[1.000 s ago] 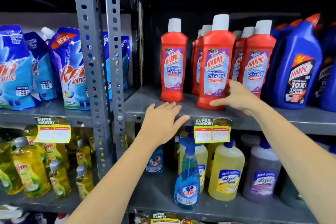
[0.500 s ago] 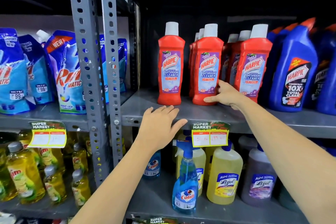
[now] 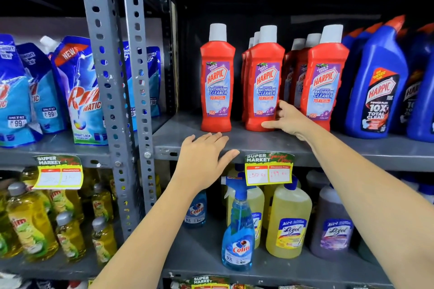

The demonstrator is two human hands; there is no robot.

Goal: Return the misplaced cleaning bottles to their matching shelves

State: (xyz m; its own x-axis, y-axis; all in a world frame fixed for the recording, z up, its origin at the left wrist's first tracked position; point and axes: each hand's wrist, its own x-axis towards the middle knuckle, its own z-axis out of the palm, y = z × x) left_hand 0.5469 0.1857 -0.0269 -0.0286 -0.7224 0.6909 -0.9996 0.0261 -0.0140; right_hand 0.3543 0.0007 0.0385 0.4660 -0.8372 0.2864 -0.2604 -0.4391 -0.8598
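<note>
Left hand flat on the shelf edge, fingers spread, holding nothing; a lone red bottle stands just beyond its fingertips. Right hand, fingers loosely apart, presses the base of the middle red bottle, not clamped on it. Risk: a low, uneven shove tips this tall bottle into the row behind.
</note>
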